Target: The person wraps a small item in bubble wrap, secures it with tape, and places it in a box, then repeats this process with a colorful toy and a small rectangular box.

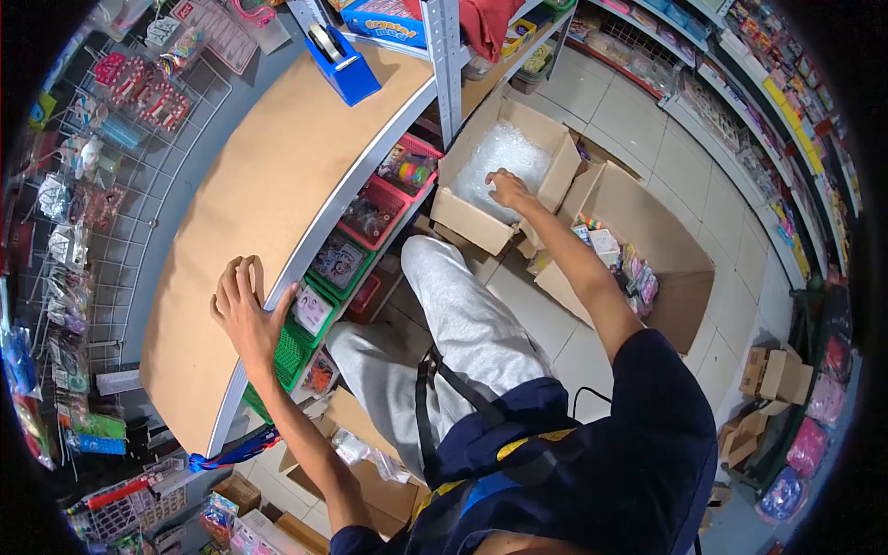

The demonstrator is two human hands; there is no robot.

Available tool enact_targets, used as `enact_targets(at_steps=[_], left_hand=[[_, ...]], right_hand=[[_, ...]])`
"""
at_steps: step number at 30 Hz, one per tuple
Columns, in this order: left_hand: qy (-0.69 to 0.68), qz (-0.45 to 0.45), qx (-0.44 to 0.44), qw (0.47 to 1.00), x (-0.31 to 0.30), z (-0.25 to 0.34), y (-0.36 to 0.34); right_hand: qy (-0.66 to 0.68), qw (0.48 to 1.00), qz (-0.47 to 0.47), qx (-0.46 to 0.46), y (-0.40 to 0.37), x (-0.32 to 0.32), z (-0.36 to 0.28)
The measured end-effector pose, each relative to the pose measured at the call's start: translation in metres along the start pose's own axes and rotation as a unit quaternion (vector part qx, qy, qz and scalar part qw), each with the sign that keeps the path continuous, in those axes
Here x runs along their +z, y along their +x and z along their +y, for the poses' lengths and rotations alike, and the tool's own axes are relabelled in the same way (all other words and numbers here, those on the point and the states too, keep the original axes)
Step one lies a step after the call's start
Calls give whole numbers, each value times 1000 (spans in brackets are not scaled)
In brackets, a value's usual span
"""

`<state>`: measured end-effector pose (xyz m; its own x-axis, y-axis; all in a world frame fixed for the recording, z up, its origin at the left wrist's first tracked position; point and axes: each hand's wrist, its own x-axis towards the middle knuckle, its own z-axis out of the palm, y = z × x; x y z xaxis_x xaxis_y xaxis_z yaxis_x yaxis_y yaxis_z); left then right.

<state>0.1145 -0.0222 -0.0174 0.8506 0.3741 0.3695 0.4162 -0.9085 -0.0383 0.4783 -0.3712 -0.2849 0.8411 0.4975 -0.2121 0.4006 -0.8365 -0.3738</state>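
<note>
My left hand rests on the edge of the wooden counter, fingers spread on its top and thumb over the metal rim, holding nothing. My right hand reaches over an open cardboard box filled with clear bubble wrap. Its fingers are bent down towards the wrap and look apart, with nothing seen between them. Beside that box stands a larger open carton with small packaged goods in it.
A blue tape dispenser stands at the counter's far end, near a metal post. Under the counter are red and green baskets of small items. Wire racks hang at left; stocked shelves curve along the right.
</note>
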Motion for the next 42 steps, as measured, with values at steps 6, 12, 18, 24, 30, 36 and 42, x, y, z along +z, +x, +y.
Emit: enact_targets(at_steps=[6,12,18,24,30,36,42], left_hand=[[-9,-3,-9,1000,0,1,3],[-11,0,-22,1000,3,2,7],[-8,-2,-28,1000,2,5,7],[-6,-2,-35,999,4,5,7],[-11,-1,-37,999,4,5,8],[-11,-2,-43,999,3,7,8],[-8,-4,-47,999,4,7,8]], right_hand=[[-121,964,-185,149,40,37,15],[-128,984,-50,117,24,71,37],[-162,978,-61,119,27,73,38],[-29,998,-19,56,19,49,12],[-111,989,-68,76,37,85,12],[-123,988,-31,87,44,101,28],[156,975,42,153,44,67,36]])
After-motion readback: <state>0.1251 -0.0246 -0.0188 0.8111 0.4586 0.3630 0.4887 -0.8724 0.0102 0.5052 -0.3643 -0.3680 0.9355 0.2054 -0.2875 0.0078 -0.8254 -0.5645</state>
